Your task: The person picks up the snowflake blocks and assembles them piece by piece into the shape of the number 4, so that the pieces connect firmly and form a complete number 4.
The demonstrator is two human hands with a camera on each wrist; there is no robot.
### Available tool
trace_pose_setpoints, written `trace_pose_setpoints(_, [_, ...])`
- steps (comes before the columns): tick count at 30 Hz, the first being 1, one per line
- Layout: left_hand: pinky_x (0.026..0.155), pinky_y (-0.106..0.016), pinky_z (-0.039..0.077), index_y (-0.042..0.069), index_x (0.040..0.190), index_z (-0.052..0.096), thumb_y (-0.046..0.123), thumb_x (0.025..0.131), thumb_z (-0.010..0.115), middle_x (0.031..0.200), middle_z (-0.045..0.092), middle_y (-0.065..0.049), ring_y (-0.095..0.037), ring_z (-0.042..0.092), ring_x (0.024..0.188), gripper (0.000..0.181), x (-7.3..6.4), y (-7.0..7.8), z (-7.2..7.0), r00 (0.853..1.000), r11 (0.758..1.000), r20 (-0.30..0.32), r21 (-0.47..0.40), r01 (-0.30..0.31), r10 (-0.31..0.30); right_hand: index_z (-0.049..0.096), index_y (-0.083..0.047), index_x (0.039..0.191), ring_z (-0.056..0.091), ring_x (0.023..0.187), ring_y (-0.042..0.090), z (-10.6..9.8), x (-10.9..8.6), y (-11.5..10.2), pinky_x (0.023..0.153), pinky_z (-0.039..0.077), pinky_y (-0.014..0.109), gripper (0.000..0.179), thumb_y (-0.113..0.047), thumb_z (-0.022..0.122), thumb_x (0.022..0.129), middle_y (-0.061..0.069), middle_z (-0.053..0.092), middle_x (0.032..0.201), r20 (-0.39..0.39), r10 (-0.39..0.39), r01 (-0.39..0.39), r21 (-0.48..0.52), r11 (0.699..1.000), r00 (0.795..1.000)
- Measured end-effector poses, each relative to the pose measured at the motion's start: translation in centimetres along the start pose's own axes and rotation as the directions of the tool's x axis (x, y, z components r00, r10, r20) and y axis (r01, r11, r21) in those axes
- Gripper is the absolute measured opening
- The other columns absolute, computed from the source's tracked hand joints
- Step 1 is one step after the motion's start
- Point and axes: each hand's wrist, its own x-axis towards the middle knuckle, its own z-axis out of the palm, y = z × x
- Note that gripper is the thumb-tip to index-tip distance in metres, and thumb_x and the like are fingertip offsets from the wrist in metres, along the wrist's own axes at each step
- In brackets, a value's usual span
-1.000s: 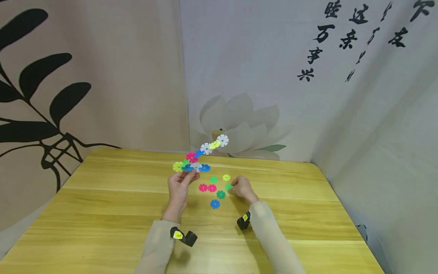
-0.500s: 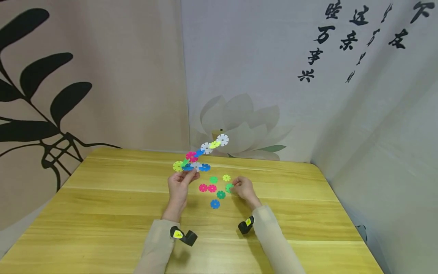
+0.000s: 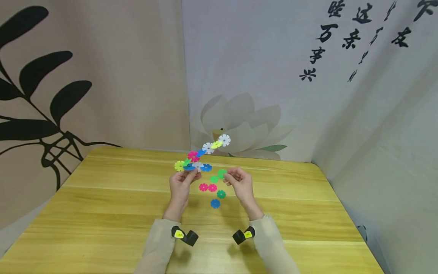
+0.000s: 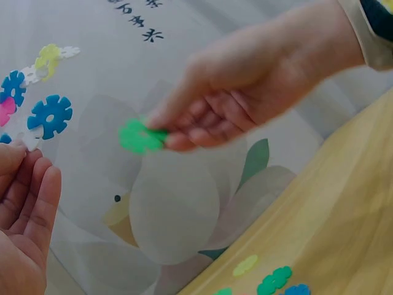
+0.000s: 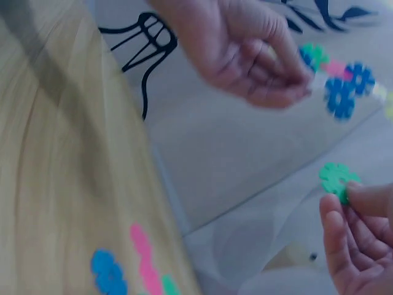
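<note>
My left hand pinches a white notched disc, part of a joined chain of plastic snowflake discs. Blue discs sit either side of it; the rest of the chain, with a pink disc, slants up to a white end disc. Between the thumb and fingers of my right hand is a loose bright green snowflake disc, held up off the table, apart from the chain. In the right wrist view, the same green disc shows its notched rim above the fingertips.
Loose discs lie on the wooden table between the hands: two pink discs, a dark green disc, a light green disc and a blue disc. A yellow disc shows in the left wrist view. A printed curtain hangs behind.
My right hand has lifted the green snowflake disc from the table and carried it up and left, closer to the chain. The left hand still holds the chain, nearly in place.
</note>
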Motion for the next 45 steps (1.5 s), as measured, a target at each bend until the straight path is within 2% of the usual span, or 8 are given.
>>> trace_pose_setpoints(3, [0.071,-0.028,0.058,0.006,0.079,0.068,-0.005,0.087,0.061,0.070,0.068,-0.001,-0.011,0.067,0.065,0.016,-0.1,-0.1,0.0,1.000,1.000,0.004,0.003,0.002,-0.002,0.059,0.017,0.092,0.063,0.064,0.013,0.6,-0.4,-1.8,0.056,0.054,0.021,0.012,0.009,0.063,0.084,0.030,0.063,0.080,-0.013,-0.083,0.083,0.023,0.996,0.996])
trace_pose_setpoints(7, [0.069,-0.028,0.058,0.002,0.080,0.067,-0.006,0.087,0.060,0.071,0.069,-0.001,-0.012,0.067,0.065,0.013,-0.2,-0.2,0.1,1.000,1.000,0.014,-0.007,0.008,-0.008,0.057,0.020,0.089,0.064,0.063,0.016,1.3,-0.9,-3.7,0.055,0.054,0.023,0.010,0.014,0.061,0.082,0.036,0.060,0.080,-0.022,-0.167,0.167,0.009,0.986,0.986])
trace_pose_setpoints(13, [0.068,-0.028,0.058,-0.005,0.083,0.066,-0.007,0.087,0.059,0.071,0.069,-0.002,-0.012,0.067,0.065,0.007,-0.3,-0.3,0.2,1.000,1.000,0.012,-0.026,0.018,-0.018,0.059,0.016,0.088,0.063,0.062,0.011,1.6,-0.7,-2.7,0.053,0.055,0.026,0.008,0.012,0.063,0.082,0.030,0.063,0.077,-0.012,-0.245,0.245,-0.029,0.969,0.969])
trace_pose_setpoints(18, [0.069,-0.028,0.058,-0.009,0.085,0.064,-0.005,0.087,0.060,0.071,0.069,-0.001,-0.013,0.068,0.066,0.007,-0.3,-0.1,0.2,1.000,1.000,0.021,-0.017,0.011,-0.011,0.059,0.014,0.089,0.062,0.062,0.007,1.7,-0.6,-2.2,0.054,0.056,0.028,0.009,0.009,0.063,0.083,0.030,0.062,0.077,-0.027,-0.258,0.257,-0.008,0.966,0.966])
trace_pose_setpoints(26, [0.070,-0.028,0.058,0.002,0.081,0.067,-0.007,0.087,0.060,0.072,0.069,-0.001,-0.011,0.067,0.065,0.013,-0.4,-0.1,0.2,1.000,1.000,0.026,-0.006,0.006,-0.006,0.057,0.014,0.086,0.064,0.062,0.007,2.0,-0.7,-2.4,0.055,0.056,0.027,0.008,0.010,0.063,0.083,0.033,0.061,0.077,-0.018,-0.264,0.265,0.085,0.961,0.964])
trace_pose_setpoints(31, [0.070,-0.027,0.058,-0.007,0.083,0.065,-0.007,0.087,0.060,0.071,0.069,0.001,-0.010,0.067,0.064,0.006,-0.6,-0.1,0.4,0.999,1.000,0.054,0.030,-0.010,0.008,0.057,0.014,0.083,0.064,0.060,0.008,2.0,-0.8,-2.2,0.054,0.055,0.021,0.005,0.014,0.062,0.082,0.034,0.060,0.073,-0.028,-0.288,0.289,0.106,0.951,0.957])
trace_pose_setpoints(36, [0.069,-0.026,0.058,-0.020,0.086,0.060,-0.010,0.086,0.058,0.070,0.069,0.002,-0.010,0.067,0.062,0.010,-0.8,0.1,0.6,0.999,1.000,0.049,0.025,-0.019,0.018,0.055,0.015,0.082,0.063,0.059,0.007,2.4,-0.9,-1.8,0.053,0.056,0.021,0.008,0.012,0.063,0.082,0.034,0.059,0.072,-0.058,-0.342,0.347,0.105,0.932,0.938])
trace_pose_setpoints(45, [0.071,-0.024,0.057,-0.024,0.087,0.057,-0.010,0.086,0.058,0.067,0.068,0.004,-0.009,0.066,0.061,0.014,-0.9,0.1,0.6,1.000,0.999,0.021,0.041,-0.016,0.015,0.054,0.017,0.080,0.063,0.058,0.009,3.0,-1.5,-2.1,0.052,0.057,0.027,0.008,0.014,0.060,0.083,0.034,0.058,0.069,-0.067,-0.356,0.362,0.104,0.926,0.932])
